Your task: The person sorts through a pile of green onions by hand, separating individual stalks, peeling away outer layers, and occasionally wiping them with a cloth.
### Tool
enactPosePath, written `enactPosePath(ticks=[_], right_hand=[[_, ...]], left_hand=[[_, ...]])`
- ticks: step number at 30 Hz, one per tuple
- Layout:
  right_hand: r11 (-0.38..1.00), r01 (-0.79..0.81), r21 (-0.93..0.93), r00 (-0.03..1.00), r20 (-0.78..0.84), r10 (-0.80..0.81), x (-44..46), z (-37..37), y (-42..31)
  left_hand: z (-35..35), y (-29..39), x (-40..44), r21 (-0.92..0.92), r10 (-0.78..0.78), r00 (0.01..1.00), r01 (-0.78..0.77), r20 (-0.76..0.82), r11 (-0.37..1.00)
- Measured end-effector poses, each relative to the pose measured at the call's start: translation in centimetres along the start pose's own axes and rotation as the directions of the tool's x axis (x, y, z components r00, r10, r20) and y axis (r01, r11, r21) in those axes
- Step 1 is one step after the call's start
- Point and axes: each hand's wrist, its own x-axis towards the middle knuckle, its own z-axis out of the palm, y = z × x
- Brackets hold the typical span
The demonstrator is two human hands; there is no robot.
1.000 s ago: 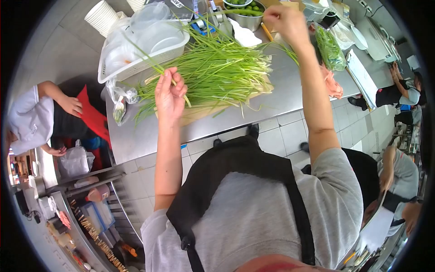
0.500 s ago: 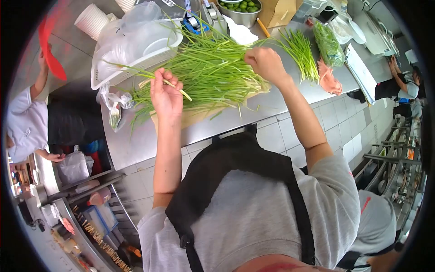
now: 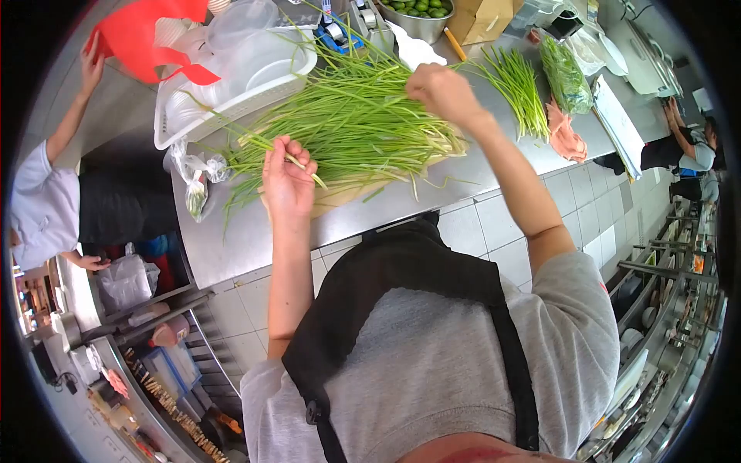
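A wide heap of long green stalks (image 3: 355,116) lies on the steel table (image 3: 231,247), partly on a brown sheet. My left hand (image 3: 289,174), palm up at the heap's left side, pinches a few green stalks (image 3: 239,133) between thumb and fingers. Over the heap's upper right edge is my right hand (image 3: 444,91), its fingers curled together; what they hold, if anything, is hidden. Further right lies a smaller, neat bunch of green stalks (image 3: 519,91).
White basket (image 3: 255,96) of plastic lids at upper left, small plastic bag (image 3: 194,185) below it. Steel bowl of green fruits (image 3: 417,23) at top. Bagged greens (image 3: 565,77), pink cloth (image 3: 566,133) and clipboard (image 3: 617,127) at right. A person (image 3: 46,201) at left holds something red (image 3: 150,38).
My right hand has come down and left, from the top of the table to the heap. My left hand keeps its stalks. The other person's red item has swung up over the basket's corner.
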Motion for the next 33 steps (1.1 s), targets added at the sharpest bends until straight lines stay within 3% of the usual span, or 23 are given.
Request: enactPosePath(ticks=[2,5,7,9,11,12,14,15,16,17,18,20,30,31,33], right_hand=[[0.986,-0.096,0.134,0.995,-0.006,0.097,1.7,-3.0,1.3],[0.96,-0.23,0.158,0.973,0.011,0.231,3.4,-8.4,0.7],[0.997,-0.071,0.038,0.967,-0.242,0.078,4.1,-11.4,0.6],[0.936,-0.31,0.166,0.813,-0.464,0.352,4.3,-15.4,-0.5],[0.897,-0.215,0.387,0.688,-0.591,0.42,3.9,-18.2,-0.9],[0.899,-0.208,0.385,0.691,-0.592,0.414,3.7,-17.9,-0.9],[0.806,-0.41,0.427,0.676,-0.451,0.582,2.4,-15.1,-0.5],[0.909,-0.25,0.333,0.833,-0.405,0.377,1.7,-12.2,-0.4],[0.879,-0.303,0.368,0.878,-0.251,0.407,1.1,-9.4,-2.2],[0.848,-0.255,0.465,0.925,-0.137,0.353,0.0,-5.2,-2.0],[0.772,-0.379,0.51,0.908,0.047,0.415,-0.9,-3.1,-3.9],[0.651,-0.516,0.557,0.85,0.238,0.47,-2.4,-0.3,-6.0],[0.457,-0.53,0.714,0.839,0.367,0.4,-3.9,2.0,-8.9],[0.458,-0.532,0.712,0.838,0.366,0.405,-3.8,1.8,-9.1],[0.578,-0.584,0.57,0.799,0.53,0.285,-3.2,1.1,-9.3]], left_hand=[[0.1,0.0,-0.3,0.042,-0.008,1.0,0.007,0.028,0.999],[0.1,-0.3,-0.4,0.058,-0.022,1.0,0.021,0.0,0.998],[0.7,-0.6,-0.6,0.064,-0.021,0.999,0.019,0.032,0.998],[1.1,-0.8,-0.5,0.062,-0.013,0.998,0.01,0.059,0.998],[1.3,-1.0,-0.2,0.141,-0.032,0.985,0.008,0.167,0.99],[1.9,-1.1,0.0,0.137,-0.024,0.986,0.001,0.168,0.991],[4.0,-1.5,0.5,0.2,-0.09,0.989,0.066,0.115,0.978],[4.9,-1.8,1.0,0.195,-0.083,0.99,0.06,0.111,0.979],[5.7,-2.2,1.8,0.168,-0.103,0.987,0.081,0.125,0.982],[6.1,-2.6,2.4,0.141,-0.123,0.983,0.103,0.137,0.985],[6.1,-2.9,3.0,0.137,-0.116,0.986,0.099,0.123,0.986],[5.8,-3.3,3.7,0.076,-0.143,0.98,0.133,0.136,0.988],[5.8,-2.8,2.3,0.071,-0.099,0.985,0.09,0.141,0.993],[5.2,-2.7,2.2,0.07,-0.103,0.984,0.094,0.144,0.993],[3.7,-2.4,1.9,0.015,-0.145,0.963,0.146,0.228,0.989]])
